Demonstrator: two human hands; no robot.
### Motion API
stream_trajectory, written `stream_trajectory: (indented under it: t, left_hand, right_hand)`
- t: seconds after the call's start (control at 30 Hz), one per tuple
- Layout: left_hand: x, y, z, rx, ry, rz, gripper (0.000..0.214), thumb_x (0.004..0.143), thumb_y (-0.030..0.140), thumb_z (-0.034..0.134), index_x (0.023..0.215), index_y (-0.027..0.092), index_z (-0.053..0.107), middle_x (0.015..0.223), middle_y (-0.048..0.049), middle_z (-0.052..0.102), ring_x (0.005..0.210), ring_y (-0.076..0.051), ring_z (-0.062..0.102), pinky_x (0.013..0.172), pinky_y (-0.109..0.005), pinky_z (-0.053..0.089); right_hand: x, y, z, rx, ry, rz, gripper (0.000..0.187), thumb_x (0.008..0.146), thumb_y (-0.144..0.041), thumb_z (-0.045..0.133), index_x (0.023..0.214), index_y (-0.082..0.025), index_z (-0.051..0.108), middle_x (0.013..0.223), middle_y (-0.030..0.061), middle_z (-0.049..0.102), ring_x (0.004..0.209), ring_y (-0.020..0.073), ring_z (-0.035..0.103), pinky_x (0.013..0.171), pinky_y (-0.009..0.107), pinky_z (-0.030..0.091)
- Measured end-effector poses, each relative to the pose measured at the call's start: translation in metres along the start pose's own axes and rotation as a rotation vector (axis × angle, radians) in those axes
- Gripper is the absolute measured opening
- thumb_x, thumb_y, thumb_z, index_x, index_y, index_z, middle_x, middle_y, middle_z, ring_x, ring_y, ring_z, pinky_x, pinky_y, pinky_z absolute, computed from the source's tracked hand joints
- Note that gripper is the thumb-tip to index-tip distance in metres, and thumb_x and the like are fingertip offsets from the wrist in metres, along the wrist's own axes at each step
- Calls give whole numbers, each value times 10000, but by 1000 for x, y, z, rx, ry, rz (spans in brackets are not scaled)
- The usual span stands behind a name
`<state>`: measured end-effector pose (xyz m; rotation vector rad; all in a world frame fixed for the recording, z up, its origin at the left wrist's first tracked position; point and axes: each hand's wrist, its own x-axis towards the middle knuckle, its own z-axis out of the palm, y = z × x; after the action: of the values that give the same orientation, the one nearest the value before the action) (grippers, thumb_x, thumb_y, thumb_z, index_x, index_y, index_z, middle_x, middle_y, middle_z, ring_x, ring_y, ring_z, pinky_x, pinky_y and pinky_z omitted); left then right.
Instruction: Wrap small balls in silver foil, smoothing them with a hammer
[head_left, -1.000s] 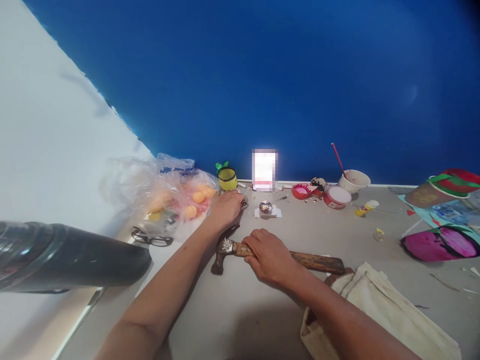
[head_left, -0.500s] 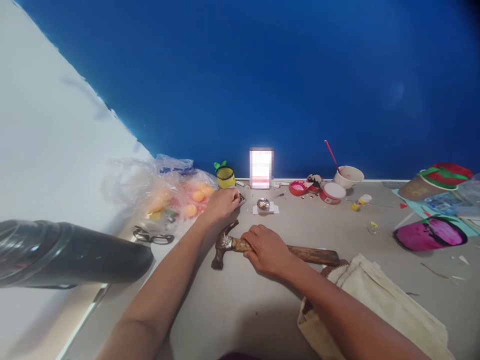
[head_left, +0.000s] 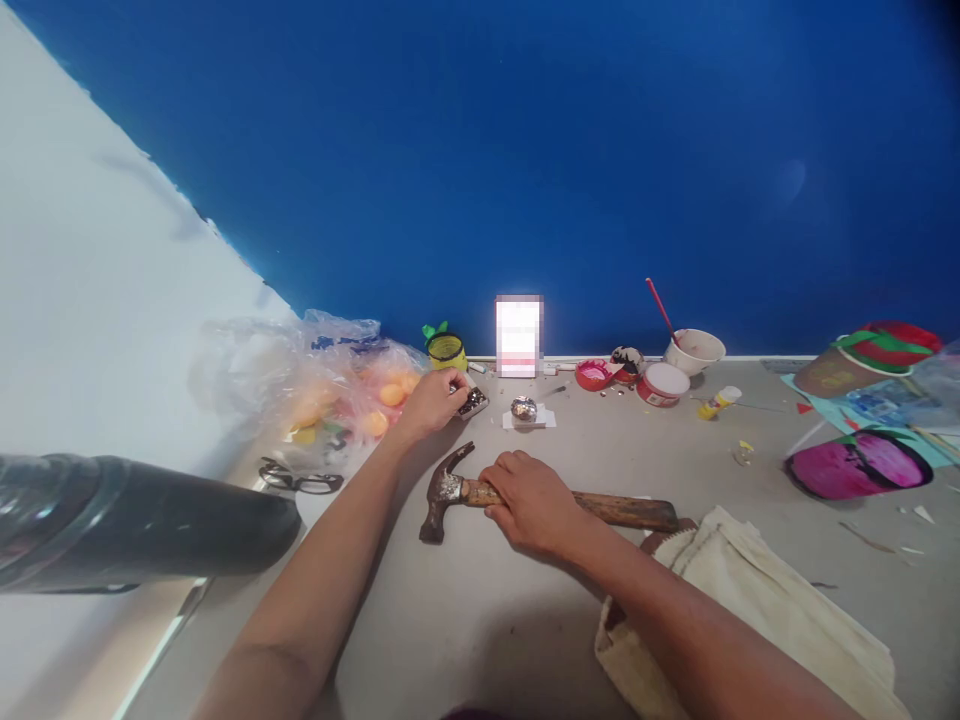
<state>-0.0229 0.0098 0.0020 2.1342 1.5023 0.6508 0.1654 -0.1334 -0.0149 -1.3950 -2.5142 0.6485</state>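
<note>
My right hand lies closed over the wooden handle of a claw hammer. The hammer rests on the table with its metal head to the left. Farther off, my left hand has its fingertips pinched together at the edge of a small box of dark, shiny bits. Whatever is between those fingertips is too small to make out. To the right of the box, a silvery, egg-shaped piece sits on white paper.
A plastic bag of orange things and glasses lie left, near a big dark cylinder. A yellow cup and bright screen stand behind. Paint tubs, a pink cup and beige cloth are right.
My left hand has drawn back slightly to the left, and more of the small box's contents show. My right hand stays on the hammer. The view has shifted a little.
</note>
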Motion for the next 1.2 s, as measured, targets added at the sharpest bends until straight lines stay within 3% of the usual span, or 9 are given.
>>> stream_trajectory:
  t: [0.27, 0.87, 1.03, 1.2]
  left_hand:
    - [-1, 5, 3, -15, 56, -5, 122, 807, 253, 537, 749, 187, 621, 786, -30, 703, 720, -191, 607, 670, -308, 413]
    - [-1, 1, 6, 60, -28, 30, 169, 814, 291, 558, 743, 206, 686, 765, -36, 719, 715, -202, 612, 676, -308, 408]
    - [-1, 3, 5, -43, 32, -20, 132, 773, 287, 621, 759, 206, 724, 779, -43, 732, 745, -211, 622, 700, -308, 434]
    - [-4, 17, 0, -177, 33, -80, 200, 765, 347, 660, 720, 168, 739, 719, -47, 719, 675, -185, 610, 638, -294, 439]
  right_hand:
    - [1, 2, 2, -24, 7, -22, 231, 920, -298, 655, 1118, -181, 637, 1102, 99, 628, 1020, 255, 538, 847, 356, 396]
    - [0, 4, 4, -41, 39, -39, 239, 927, -313, 638, 1125, -180, 637, 1087, 94, 629, 1007, 257, 549, 833, 364, 411]
    - [0, 3, 3, -29, 39, -38, 235, 928, -301, 636, 1132, -183, 641, 1082, 94, 632, 1010, 256, 550, 838, 363, 414]
    - [0, 3, 1, -5, 32, -32, 230, 922, -296, 647, 1118, -173, 648, 1077, 100, 638, 1016, 251, 555, 857, 357, 414]
